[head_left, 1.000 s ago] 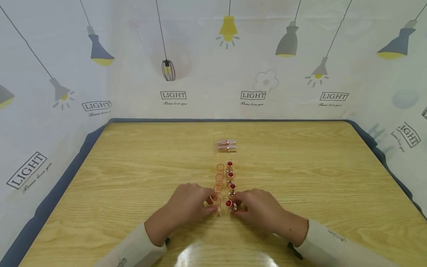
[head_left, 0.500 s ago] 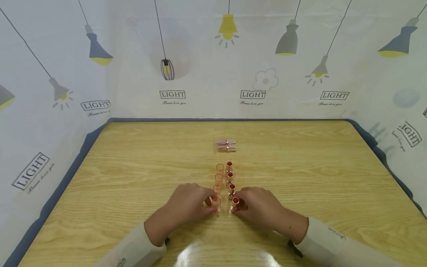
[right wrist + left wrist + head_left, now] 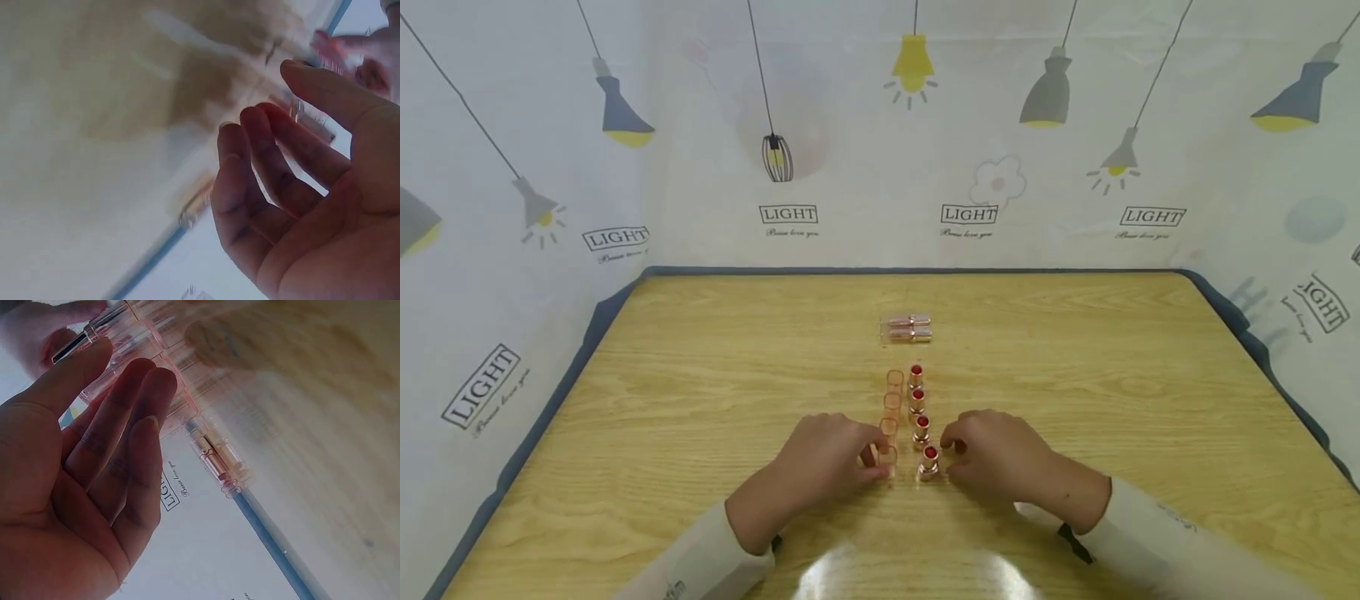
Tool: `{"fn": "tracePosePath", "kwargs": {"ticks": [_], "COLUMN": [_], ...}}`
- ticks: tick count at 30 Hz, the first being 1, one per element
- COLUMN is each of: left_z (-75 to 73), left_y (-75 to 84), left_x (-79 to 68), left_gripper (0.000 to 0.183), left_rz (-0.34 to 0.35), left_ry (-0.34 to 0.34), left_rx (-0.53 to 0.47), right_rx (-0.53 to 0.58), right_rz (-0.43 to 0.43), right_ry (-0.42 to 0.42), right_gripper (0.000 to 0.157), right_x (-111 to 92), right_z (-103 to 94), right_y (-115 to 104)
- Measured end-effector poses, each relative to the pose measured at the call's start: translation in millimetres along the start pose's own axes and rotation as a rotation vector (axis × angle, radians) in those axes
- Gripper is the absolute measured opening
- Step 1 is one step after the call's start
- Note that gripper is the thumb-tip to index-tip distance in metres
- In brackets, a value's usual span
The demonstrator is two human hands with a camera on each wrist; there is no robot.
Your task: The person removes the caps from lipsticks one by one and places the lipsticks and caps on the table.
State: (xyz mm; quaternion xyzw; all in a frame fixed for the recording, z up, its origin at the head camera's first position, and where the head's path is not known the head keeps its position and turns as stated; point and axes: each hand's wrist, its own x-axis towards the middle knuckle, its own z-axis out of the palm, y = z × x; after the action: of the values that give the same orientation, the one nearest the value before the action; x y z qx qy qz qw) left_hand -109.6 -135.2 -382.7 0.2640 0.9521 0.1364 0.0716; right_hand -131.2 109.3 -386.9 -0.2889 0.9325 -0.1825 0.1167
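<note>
On the wooden table a row of several uncapped lipsticks (image 3: pixel 917 400) with red tips and rose-gold tubes stands upright. Beside it on the left runs a row of clear caps (image 3: pixel 892 403) with pinkish rims. My left hand (image 3: pixel 831 454) pinches the nearest cap (image 3: pixel 891 457) between thumb and fingertips; in the left wrist view the clear caps (image 3: pixel 169 347) line up beyond those fingers. My right hand (image 3: pixel 1000 454), fingers loosely bent, holds nothing. It is just right of the nearest lipstick (image 3: pixel 929 465), with a small gap between. The right wrist view shows its palm (image 3: pixel 331 237) bare.
Farther back, two lipsticks in clear caps (image 3: pixel 912 327) lie side by side on the table (image 3: pixel 737 350). A white backdrop (image 3: pixel 865 167) printed with lamps surrounds the table, with a blue band (image 3: pixel 820 270) along the table's back edge.
My right hand has tilted the nearest lipstick upright, let go of it and drawn back to the right. The left hand has stayed at the nearest cap.
</note>
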Motion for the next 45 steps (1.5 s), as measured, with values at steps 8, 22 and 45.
{"fn": "tracePosePath", "kwargs": {"ticks": [8, 22, 45], "left_z": [0.1, 1.5, 6.9], "left_y": [-0.4, -1.3, -3.3], "left_x": [-0.2, 4.4, 0.8], "left_gripper": [0.022, 0.019, 0.017], "left_rz": [-0.001, 0.008, 0.038], "left_ry": [-0.011, -0.030, 0.035], "left_rx": [-0.003, 0.021, 0.064], "right_rx": [-0.024, -0.093, -0.251], "right_rz": [0.019, 0.078, 0.142], "right_ry": [0.125, 0.171, 0.042], "right_gripper": [0.016, 0.023, 0.030], "right_x": [20, 86, 135], "right_z": [-20.5, -35.1, -34.5], "right_y": [22, 35, 36]}}
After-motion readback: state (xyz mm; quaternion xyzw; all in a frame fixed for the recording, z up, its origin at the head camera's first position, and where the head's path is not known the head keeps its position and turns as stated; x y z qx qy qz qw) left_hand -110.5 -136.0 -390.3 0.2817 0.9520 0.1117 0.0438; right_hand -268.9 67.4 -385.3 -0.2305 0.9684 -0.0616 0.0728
